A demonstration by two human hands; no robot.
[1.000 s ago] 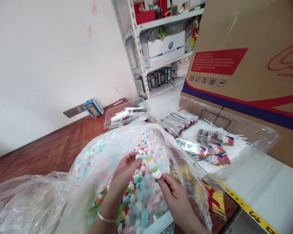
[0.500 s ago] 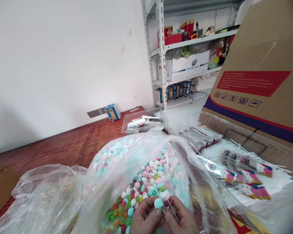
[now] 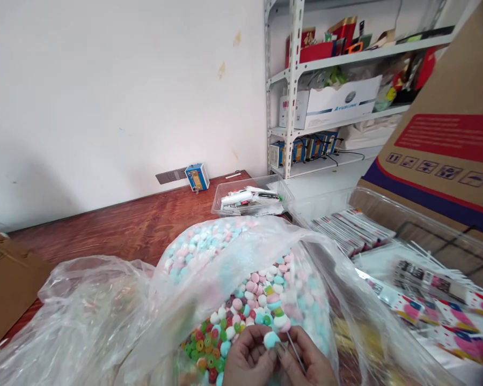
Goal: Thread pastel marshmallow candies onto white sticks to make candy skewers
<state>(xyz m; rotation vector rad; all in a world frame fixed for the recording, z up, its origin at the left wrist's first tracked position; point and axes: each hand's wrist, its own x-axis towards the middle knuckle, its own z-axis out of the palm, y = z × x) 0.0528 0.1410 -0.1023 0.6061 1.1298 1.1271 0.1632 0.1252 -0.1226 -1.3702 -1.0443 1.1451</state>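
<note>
Between the thumb and finger of my left hand (image 3: 249, 355) is a small pale blue and white marshmallow candy (image 3: 271, 340). Close beside it, my right hand (image 3: 308, 358) pinches a thin candy skewer (image 3: 295, 351), its upper part threaded with pink, white, blue and green-yellow sweets (image 3: 279, 317). The fingertips of both hands nearly meet. Under them an open clear plastic bag (image 3: 209, 268) bulges with loose pastel marshmallow candies (image 3: 255, 287) and, at lower left, red, green and orange gummy rings (image 3: 204, 346). Where the skewer's point lies against the blue candy, I cannot tell.
A second crumpled plastic bag (image 3: 92, 300) lies left, near a cardboard box (image 3: 8, 284). Behind stands a clear tray (image 3: 221, 201) of tools and pens. At right, a large clear bin (image 3: 334, 201) holds printed packets and white sticks, with a tall carton (image 3: 446, 107) behind it.
The view has swung left, so everything sits further right. The blue candy has turned slightly in my left fingers. Both hands keep their hold.
</note>
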